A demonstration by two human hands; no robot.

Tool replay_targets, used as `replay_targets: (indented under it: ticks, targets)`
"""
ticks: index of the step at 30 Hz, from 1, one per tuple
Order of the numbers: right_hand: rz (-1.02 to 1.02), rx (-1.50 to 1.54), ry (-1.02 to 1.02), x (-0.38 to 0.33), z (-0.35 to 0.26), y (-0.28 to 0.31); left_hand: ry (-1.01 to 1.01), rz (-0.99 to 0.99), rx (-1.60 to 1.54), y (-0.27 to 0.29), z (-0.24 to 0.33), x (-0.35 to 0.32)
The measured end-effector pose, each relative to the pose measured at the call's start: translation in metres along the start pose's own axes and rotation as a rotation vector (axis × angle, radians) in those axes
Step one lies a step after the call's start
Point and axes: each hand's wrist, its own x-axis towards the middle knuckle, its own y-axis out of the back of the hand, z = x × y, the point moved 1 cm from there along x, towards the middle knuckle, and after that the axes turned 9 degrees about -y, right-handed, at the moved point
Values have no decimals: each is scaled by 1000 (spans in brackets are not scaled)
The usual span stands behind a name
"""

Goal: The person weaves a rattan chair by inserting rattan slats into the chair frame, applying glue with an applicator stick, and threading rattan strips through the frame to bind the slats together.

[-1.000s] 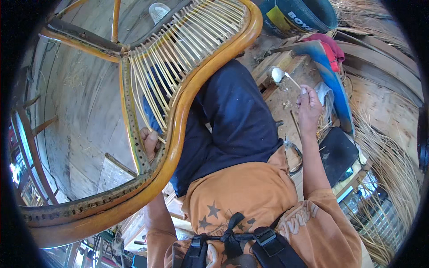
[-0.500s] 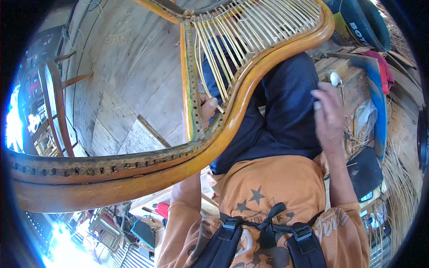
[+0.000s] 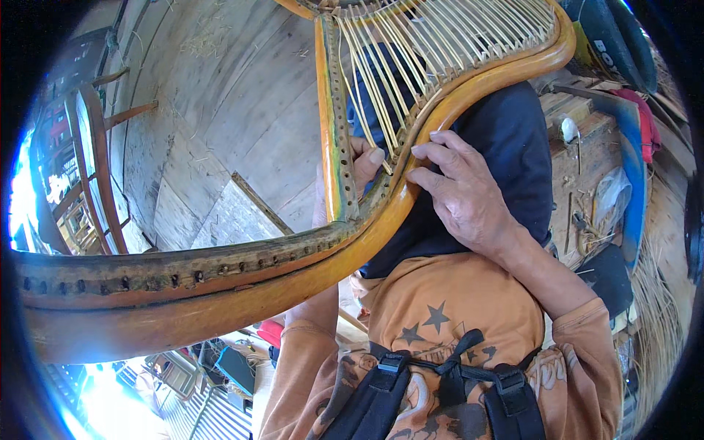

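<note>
Frame: a curved wooden frame (image 3: pixel 220 293) crosses the view from the left edge up to the top right; its near end is cut off at the left rim
Strands: pale cane strands (image 3: pixel 440 44) run in rows across the frame's upper loop, their far ends cut off by the top edge
Left hand: the left hand (image 3: pixel 363 161) sits behind the frame's holed rail, mostly hidden by it; only thumb and knuckles show, curled by a strand end, and whether it pinches that strand cannot be told
Right hand: the right hand (image 3: pixel 462 191) lies on the frame's outer curve, fingers (image 3: pixel 433 150) spread and bent at the strand ends; its grip is loose, closed on nothing that shows
Lap: dark trousers (image 3: pixel 506 147) lie under the frame, seen partly through the strands
Bench: a cluttered wooden surface (image 3: pixel 587 154) at right carries small tools too blurred to name, and a clear bag (image 3: pixel 609 194) whose contents cannot be made out
Floor: plank floor (image 3: pixel 220 125) at left, with a loose board (image 3: pixel 235 220)
</note>
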Motion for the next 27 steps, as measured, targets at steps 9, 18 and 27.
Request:
replay_targets:
  ticks: [9,18,27]
  targets:
    - [0,-74,17,5,-1,-7,14,-41,-100,2,-11,0]
    - [-18,-89,19,4,0,-14,88,-74,-174,-3,-5,0]
    - [-26,-31,42,1,6,-15,168,-132,-288,-7,-5,0]
